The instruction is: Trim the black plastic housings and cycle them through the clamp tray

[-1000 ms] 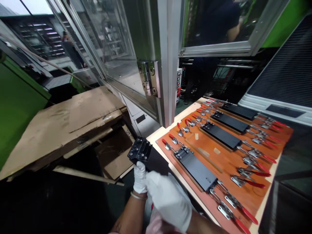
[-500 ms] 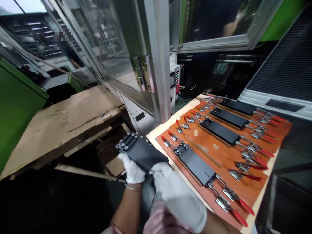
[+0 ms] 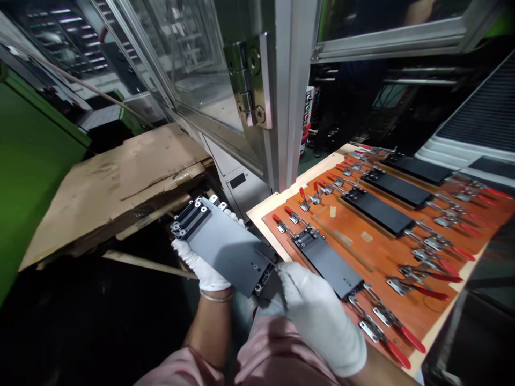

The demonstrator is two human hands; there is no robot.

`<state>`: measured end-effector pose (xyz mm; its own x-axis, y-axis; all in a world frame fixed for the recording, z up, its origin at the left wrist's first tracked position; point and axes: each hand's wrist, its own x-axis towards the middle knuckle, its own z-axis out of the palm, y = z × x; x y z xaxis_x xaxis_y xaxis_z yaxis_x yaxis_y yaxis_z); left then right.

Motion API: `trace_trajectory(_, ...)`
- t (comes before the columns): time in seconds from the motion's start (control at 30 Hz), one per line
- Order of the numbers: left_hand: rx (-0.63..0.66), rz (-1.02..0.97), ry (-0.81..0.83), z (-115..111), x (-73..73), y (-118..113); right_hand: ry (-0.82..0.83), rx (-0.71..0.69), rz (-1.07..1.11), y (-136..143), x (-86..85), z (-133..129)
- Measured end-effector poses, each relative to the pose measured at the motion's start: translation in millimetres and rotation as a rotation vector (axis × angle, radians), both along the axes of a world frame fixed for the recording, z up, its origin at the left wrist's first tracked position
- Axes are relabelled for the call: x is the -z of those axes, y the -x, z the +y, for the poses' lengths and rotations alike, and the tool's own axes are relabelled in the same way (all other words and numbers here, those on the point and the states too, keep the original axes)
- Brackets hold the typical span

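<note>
A flat dark grey plastic panel (image 3: 225,241), with raised ribs and small metal inserts at its far end, lies tilted in my left hand (image 3: 203,271). The thumb of that white-gloved hand shows at the panel's left edge, and its fingertips show at the far edge. My right hand (image 3: 317,305), also gloved, is closed by the panel's near right corner. From its pinched fingers a thin dark tool (image 3: 266,257) reaches over the panel; its exact kind is too small to tell. Beside my hands, a similar panel (image 3: 328,262) is held in an orange fixture board (image 3: 362,249).
Red-handled toggle clamps (image 3: 392,327) line both sides of the board, which carries several more dark panels (image 3: 376,212). A metal-framed machine door (image 3: 295,96) stands open ahead. Cardboard (image 3: 100,182) covers a bench at left. A person's dark clothing shows behind the glass.
The panel has turned, showing more of its top face and its near end. My right hand has moved right to the panel's corner, where the thin tool shows. The view has shifted.
</note>
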<state>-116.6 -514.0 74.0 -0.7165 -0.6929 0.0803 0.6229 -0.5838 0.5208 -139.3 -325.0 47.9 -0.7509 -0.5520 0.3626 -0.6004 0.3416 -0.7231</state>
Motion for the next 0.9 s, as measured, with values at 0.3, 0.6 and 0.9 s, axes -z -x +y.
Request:
trace_trajectory(0.3,-0.033,0.023,0.056,-6.2,-8.1,-0.8,-0.149,-0.043,0.039,-2.6,-14.6,0.6)
trace_trajectory(0.6,-0.146,0.023,0.045,-18.5,-23.4,-7.8,-0.049,-0.056,0.151,-6.2,-21.7,-15.2)
trace_trajectory(0.9,-0.104,0.164,0.07,-28.1,-17.7,-16.1,-0.117,-0.133,0.088,-16.1,-28.8,-22.1)
